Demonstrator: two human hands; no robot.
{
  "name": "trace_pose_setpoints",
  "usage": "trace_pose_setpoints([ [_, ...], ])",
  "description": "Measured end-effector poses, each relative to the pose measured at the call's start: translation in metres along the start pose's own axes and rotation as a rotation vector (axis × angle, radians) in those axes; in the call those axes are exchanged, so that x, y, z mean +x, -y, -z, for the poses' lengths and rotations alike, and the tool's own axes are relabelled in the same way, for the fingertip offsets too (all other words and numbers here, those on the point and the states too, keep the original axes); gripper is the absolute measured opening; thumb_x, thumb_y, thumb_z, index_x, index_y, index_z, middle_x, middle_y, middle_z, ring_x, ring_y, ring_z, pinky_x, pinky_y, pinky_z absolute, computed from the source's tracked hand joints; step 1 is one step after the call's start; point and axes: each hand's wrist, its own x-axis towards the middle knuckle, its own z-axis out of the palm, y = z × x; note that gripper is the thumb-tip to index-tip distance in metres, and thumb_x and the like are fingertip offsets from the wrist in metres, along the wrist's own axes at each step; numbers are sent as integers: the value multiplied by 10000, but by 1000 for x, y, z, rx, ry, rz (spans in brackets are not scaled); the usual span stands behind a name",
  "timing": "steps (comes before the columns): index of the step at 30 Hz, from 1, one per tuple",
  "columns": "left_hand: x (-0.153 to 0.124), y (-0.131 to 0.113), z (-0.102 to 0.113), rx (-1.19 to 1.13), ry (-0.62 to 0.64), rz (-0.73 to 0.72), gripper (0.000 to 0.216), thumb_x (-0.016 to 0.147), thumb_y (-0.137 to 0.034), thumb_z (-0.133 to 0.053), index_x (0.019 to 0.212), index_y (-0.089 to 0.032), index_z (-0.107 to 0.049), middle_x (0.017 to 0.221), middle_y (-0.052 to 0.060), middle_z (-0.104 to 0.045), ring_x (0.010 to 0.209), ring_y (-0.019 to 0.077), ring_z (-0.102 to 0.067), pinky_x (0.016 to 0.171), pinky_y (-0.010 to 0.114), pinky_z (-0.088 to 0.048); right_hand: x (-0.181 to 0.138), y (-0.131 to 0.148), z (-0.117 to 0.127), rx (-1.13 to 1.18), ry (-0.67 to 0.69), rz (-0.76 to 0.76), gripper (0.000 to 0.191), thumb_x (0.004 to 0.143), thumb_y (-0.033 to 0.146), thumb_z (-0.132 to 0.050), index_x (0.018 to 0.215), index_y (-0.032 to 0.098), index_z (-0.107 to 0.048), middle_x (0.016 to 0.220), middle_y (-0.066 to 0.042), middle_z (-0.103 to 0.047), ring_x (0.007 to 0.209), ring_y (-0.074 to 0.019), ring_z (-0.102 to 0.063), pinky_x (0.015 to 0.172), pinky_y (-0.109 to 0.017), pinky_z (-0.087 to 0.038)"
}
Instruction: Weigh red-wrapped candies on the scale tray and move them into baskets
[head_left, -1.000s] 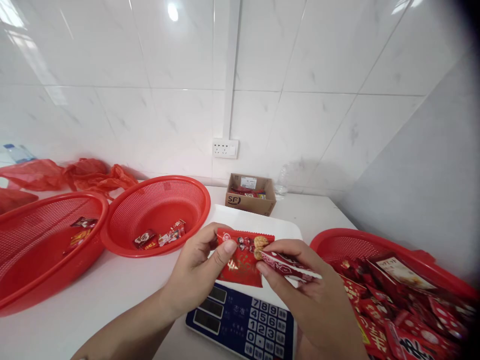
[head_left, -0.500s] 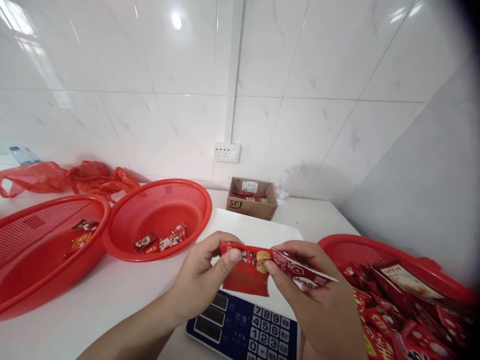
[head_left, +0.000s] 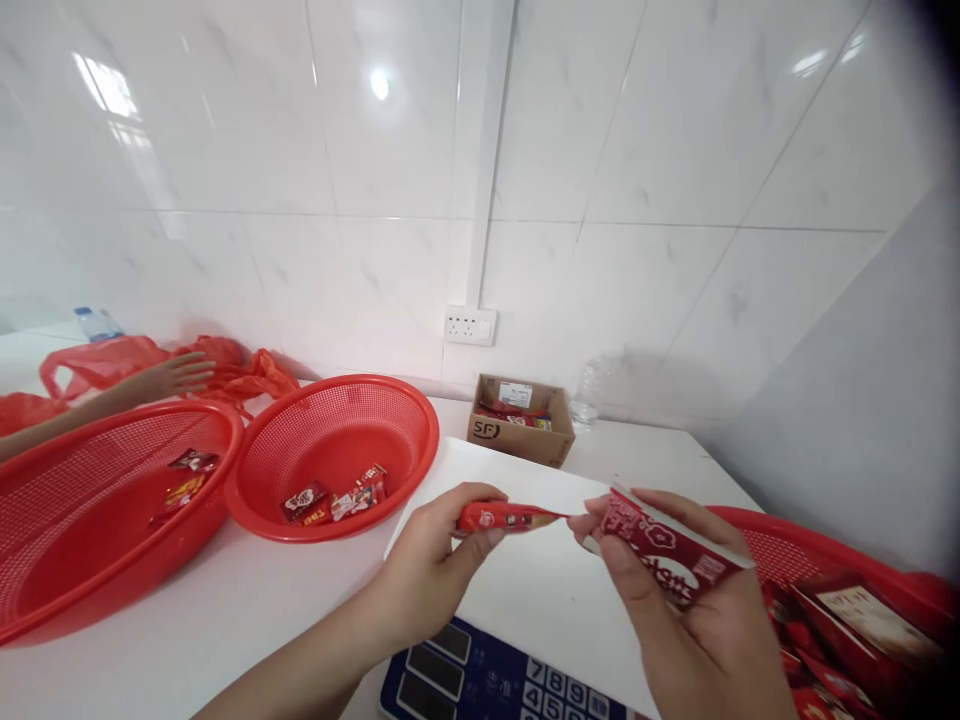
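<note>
My left hand [head_left: 424,575] grips a small red snack packet [head_left: 499,517], seen nearly edge-on, between thumb and fingers. In my right hand [head_left: 697,630] is a maroon snack packet [head_left: 664,550] with white lettering, tilted in the palm. The right fingertips are at the thin right end of the red packet; whether they pinch it I cannot tell. Both hands are above the white pan [head_left: 525,600] of a weighing scale, whose blue keypad panel [head_left: 491,680] shows at the bottom edge.
Two red mesh baskets [head_left: 330,385] [head_left: 232,430] at left hold a few packets. A fuller red basket [head_left: 810,540] stands at right. Behind are a cardboard box [head_left: 517,440] with packets and a clear plastic object [head_left: 589,390]. Another person's hand [head_left: 180,375] reaches over red bags [head_left: 262,375].
My hands have moved apart, and the red packet has turned from face-on to edge-on. The maroon packet now shows more of its front. Another person's arm has come in at left.
</note>
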Motion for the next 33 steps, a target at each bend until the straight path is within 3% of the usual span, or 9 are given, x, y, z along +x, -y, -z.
trace_pose_setpoints([
  [2,4,10,3,200,-64,-97,262,922,-196,-457,1158,-171,-567,1153,130,-654,1061,246,-610,914,423,-488,-1,1,1,27,-32,-41,381,790,441,-676,1088,233,-561,925,-56,-716,847,-231,-708,739,-338,-580],
  [4,6,19,4,354,-44,-163,394,903,-90,-381,1266,-174,-508,1323,152,-561,1240,265,-510,1028,486,-417,-1,0,2,29,-25,-43,387,794,445,-673,1092,225,-563,916,-58,-718,835,-240,-709,726,-354,-586],
  [7,5,25,6,490,118,-118,620,830,10,-356,1410,-206,-386,1535,122,-321,1443,283,-203,1135,559,-257,0,-6,5,-37,4,37,385,779,457,-679,1070,219,-596,942,-70,-722,814,-247,-707,699,-359,-592],
  [9,2,21,7,468,222,-62,679,814,10,-385,1445,-235,-338,1567,89,-258,1464,278,-104,1153,566,-210,2,-11,7,-110,16,75,380,765,474,-681,1047,227,-617,950,-69,-723,806,-245,-707,665,-337,-596],
  [14,-3,-4,8,190,257,-34,555,893,-286,-554,1422,-242,-390,1514,91,-377,1443,287,-207,1165,528,-192,4,-17,12,-238,115,84,403,741,495,-693,1052,248,-628,920,-54,-736,730,-224,-722,593,-275,-606],
  [19,-6,-23,4,-173,332,-170,527,877,-498,-544,1280,-159,-549,1245,153,-606,1133,286,-558,1002,431,-420,2,-10,6,-229,411,124,393,831,481,-601,1155,259,-599,1009,-65,-748,845,-225,-733,606,-218,-602],
  [24,-7,-19,-5,-405,277,-126,364,903,-443,-534,981,-118,-676,888,92,-640,843,192,-588,802,319,-474,-1,-2,1,-239,593,169,387,935,441,-443,1288,308,-527,1064,-33,-737,797,-177,-728,594,-201,-588],
  [28,-7,-14,-5,-527,215,-102,256,910,-363,-558,966,-147,-684,834,46,-602,779,149,-550,777,294,-452,-1,-1,0,-312,553,177,387,915,452,-478,1259,301,-569,1045,-30,-742,683,-160,-710,552,-210,-579],
  [33,-7,-16,-2,-469,137,-111,249,917,-349,-553,995,-165,-702,856,45,-629,817,146,-547,791,281,-444,4,-8,4,-359,521,159,329,895,452,-504,1129,267,-643,910,-31,-762,700,-175,-722,469,-186,-559],
])
